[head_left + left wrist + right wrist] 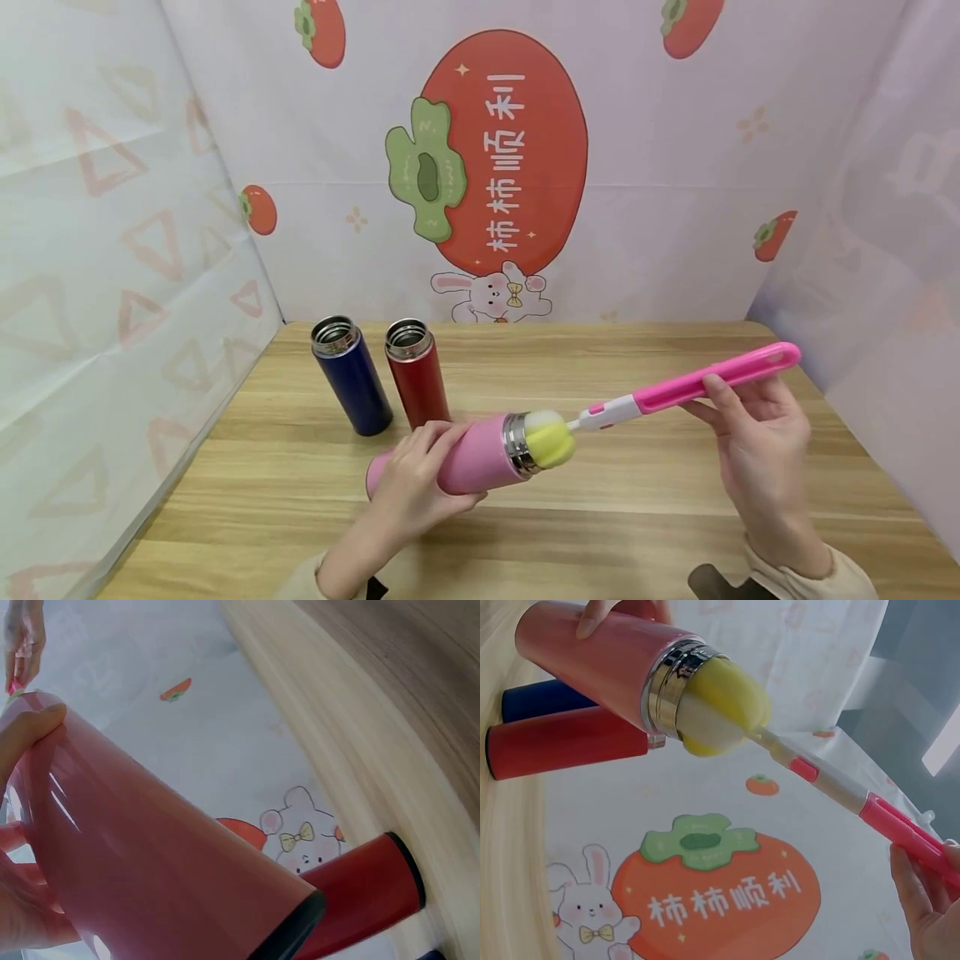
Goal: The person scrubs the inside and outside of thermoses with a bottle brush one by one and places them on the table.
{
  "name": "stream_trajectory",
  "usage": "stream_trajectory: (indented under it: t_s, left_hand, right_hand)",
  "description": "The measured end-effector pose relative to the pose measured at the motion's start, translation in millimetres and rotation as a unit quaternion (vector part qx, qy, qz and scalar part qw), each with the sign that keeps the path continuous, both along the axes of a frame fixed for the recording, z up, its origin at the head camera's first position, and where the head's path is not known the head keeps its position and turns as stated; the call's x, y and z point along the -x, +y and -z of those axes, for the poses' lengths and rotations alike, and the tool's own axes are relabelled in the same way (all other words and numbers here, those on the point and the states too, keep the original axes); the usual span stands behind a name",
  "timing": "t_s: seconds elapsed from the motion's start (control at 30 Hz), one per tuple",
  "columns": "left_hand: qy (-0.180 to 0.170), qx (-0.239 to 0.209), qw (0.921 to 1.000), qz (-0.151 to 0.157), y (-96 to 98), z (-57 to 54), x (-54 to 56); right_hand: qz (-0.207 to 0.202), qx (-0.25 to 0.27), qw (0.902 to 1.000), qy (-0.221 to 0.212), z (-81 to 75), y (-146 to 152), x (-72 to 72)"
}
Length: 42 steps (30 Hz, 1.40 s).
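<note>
My left hand (420, 483) grips a pink thermos bottle (480, 454), which tilts with its metal-rimmed mouth to the right and slightly up. In my right hand (765, 450) is the pink handle of a bottle brush (712, 379), pinched between thumb and fingers. The brush's yellow and white sponge head (727, 709) sits at the bottle's mouth, with much of it showing outside. How far its tip reaches inside is hidden. In the left wrist view the dark base of the pink bottle (172, 847) points toward the lower right.
A blue bottle (351, 379) and a red bottle (417, 375) stand uncapped on the wooden table (600, 533), behind and left of the pink one. A printed cloth (660, 167) hangs along the back and sides.
</note>
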<state>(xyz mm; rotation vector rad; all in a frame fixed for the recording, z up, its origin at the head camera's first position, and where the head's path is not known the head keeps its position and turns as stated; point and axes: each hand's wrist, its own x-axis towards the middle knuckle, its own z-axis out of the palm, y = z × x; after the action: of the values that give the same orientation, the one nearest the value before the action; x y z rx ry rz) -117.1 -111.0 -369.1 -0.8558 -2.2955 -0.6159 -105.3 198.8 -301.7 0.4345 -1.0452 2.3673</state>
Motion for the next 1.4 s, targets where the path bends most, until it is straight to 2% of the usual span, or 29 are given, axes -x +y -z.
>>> stream_trajectory:
  t_s: [0.1, 0.3, 0.5, 0.77, 0.97, 1.0, 1.1, 1.23, 1.33, 1.4]
  left_hand:
    - [0.017, -0.001, 0.9999, -0.003, 2.3, -2.9, -1.6]
    - [0.015, -0.001, 0.9998, -0.015, 5.1, -5.5, -1.8]
    - [0.021, 0.001, 0.9996, -0.02, 5.7, -4.2, -0.8]
    - [0.017, -0.002, 0.9994, -0.031, 6.1, -2.2, -0.3]
    - [0.014, -0.002, 0.9992, -0.037, 6.3, 0.3, -0.3]
    - [0.013, -0.004, 0.9993, -0.035, 6.9, 0.5, -0.3]
    - [0.006, -0.01, 0.9996, -0.024, 10.7, 0.7, -0.5]
    - [0.0, -0.019, 0.9997, -0.013, 17.3, -0.6, -0.9]
    - [0.003, -0.022, 0.9996, -0.018, 20.0, -1.3, -1.1]
    - [0.004, -0.021, 0.9995, -0.023, 20.8, -1.3, -1.2]
  right_hand:
    - [-0.007, 0.001, 1.0, -0.006, -0.8, -2.6, -0.5]
    - [-0.01, -0.013, 0.9997, -0.016, 1.5, -6.6, -0.4]
    - [-0.01, -0.037, 0.9983, -0.045, 5.6, -10.2, 1.6]
    - [-0.01, -0.049, 0.9974, -0.052, 13.0, -18.3, 5.3]
    - [-0.011, -0.086, 0.9942, -0.064, 21.5, -21.3, 7.5]
    - [-0.016, -0.098, 0.993, -0.063, 26.0, -21.0, 9.2]
    - [-0.046, -0.127, 0.99, -0.04, 52.2, -18.8, 20.6]
    - [-0.042, -0.177, 0.981, -0.068, 85.3, -22.1, 33.4]
    - [-0.03, -0.207, 0.9732, -0.095, 121.0, -20.0, 48.7]
    - [-0.037, -0.218, 0.9707, -0.094, 151.3, -14.3, 63.1]
